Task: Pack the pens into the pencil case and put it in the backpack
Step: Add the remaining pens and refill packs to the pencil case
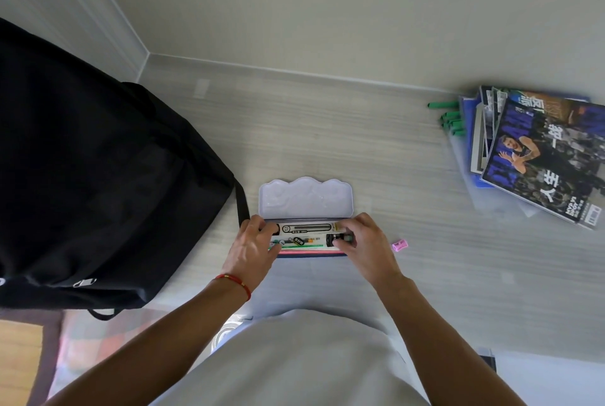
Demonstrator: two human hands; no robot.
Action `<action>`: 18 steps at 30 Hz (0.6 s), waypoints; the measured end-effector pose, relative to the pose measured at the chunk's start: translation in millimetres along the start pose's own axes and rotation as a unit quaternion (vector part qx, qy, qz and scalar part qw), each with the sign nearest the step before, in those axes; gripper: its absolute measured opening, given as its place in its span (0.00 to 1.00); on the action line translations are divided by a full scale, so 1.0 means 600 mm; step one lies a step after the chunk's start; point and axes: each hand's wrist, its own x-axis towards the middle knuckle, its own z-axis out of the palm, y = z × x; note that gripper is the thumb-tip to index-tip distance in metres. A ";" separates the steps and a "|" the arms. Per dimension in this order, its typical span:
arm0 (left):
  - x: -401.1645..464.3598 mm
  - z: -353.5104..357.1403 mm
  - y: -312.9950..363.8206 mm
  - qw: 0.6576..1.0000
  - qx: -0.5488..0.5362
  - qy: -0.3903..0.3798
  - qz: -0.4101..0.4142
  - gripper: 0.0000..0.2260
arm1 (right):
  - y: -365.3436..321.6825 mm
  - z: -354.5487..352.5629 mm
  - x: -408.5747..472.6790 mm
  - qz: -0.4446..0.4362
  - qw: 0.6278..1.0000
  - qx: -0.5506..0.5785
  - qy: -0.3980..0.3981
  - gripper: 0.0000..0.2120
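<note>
The desk's left is blocked by the backpack, touching the pencil case. Open desk is left beyond the raised lid (magazines far right); a pink sharpener lies just beside the case.

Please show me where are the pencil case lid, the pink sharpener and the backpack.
pencil case lid (306, 197): head view, middle of inner face.
pink sharpener (400, 245): head view, its body.
backpack (98, 176): head view, black front panel.

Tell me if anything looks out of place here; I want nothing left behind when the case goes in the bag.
One stray: a small pink sharpener lies on the table right of the open pencil case, outside it. The magazines at far right sit in a skewed pile, green pens beside them.
</note>
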 end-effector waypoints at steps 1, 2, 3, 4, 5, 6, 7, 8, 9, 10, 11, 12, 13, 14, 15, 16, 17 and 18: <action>0.000 0.000 0.000 1.000 -0.002 0.002 0.000 0.14 | -0.001 -0.002 0.001 0.002 1.000 0.007 0.013 0.13; 0.000 0.000 0.000 1.000 -0.004 0.004 -0.001 0.14 | 0.002 -0.005 0.000 0.010 0.999 0.012 0.038 0.11; 0.000 0.000 0.000 1.000 -0.008 0.006 -0.002 0.13 | 0.009 -0.010 -0.003 0.028 0.997 0.012 0.072 0.10; 0.001 0.000 0.000 1.000 -0.011 0.007 -0.002 0.13 | 0.019 -0.017 -0.009 0.058 0.993 0.003 0.105 0.09; 0.002 0.000 0.000 1.000 -0.012 0.008 -0.002 0.13 | 0.031 -0.024 -0.016 0.094 0.987 -0.021 0.128 0.10; 0.003 0.000 0.000 1.000 -0.013 0.008 -0.001 0.13 | 0.043 -0.031 -0.024 0.131 0.980 -0.058 0.139 0.11; 0.003 0.000 -0.001 1.000 -0.014 0.008 -0.001 0.13 | 0.054 -0.036 -0.032 0.162 0.972 -0.102 0.139 0.13; 0.004 0.000 -0.001 1.000 -0.017 0.009 -0.001 0.13 | 0.062 -0.039 -0.040 0.185 0.964 -0.137 0.133 0.15; 0.005 0.000 -0.001 1.000 -0.021 0.012 -0.001 0.13 | 0.068 -0.040 -0.047 0.200 0.959 -0.157 0.123 0.16; 0.006 -0.001 -0.001 1.000 -0.024 0.016 0.000 0.12 | 0.073 -0.039 -0.052 0.209 0.959 -0.157 0.113 0.18; 0.006 -0.001 -0.001 0.999 -0.026 0.020 0.002 0.12 | 0.076 -0.038 -0.056 0.209 0.961 -0.142 0.109 0.18; 0.006 -0.001 0.000 0.999 -0.025 0.024 0.003 0.12 | 0.079 -0.036 -0.060 0.201 0.966 -0.121 0.109 0.17; 0.006 -0.002 0.000 0.999 -0.025 0.026 0.004 0.12 | 0.082 -0.035 -0.061 0.187 0.971 -0.102 0.110 0.15; 0.005 -0.002 0.000 0.999 -0.027 0.029 0.004 0.11 | 0.083 -0.035 -0.062 0.174 0.975 -0.087 0.111 0.13; 0.005 -0.002 0.001 0.999 -0.030 0.031 0.005 0.11 | 0.083 -0.036 -0.062 0.164 0.978 -0.073 0.110 0.12; 0.004 -0.003 0.001 0.999 -0.034 0.031 0.006 0.11 | 0.081 -0.036 -0.060 0.151 0.981 -0.055 0.110 0.10; 0.004 -0.003 0.001 0.999 -0.035 0.031 0.007 0.11 | 0.077 -0.037 -0.056 0.133 0.984 -0.036 0.110 0.10; 0.003 -0.003 0.001 0.999 -0.035 0.030 0.008 0.11 | 0.070 -0.037 -0.051 0.108 0.988 -0.018 0.106 0.10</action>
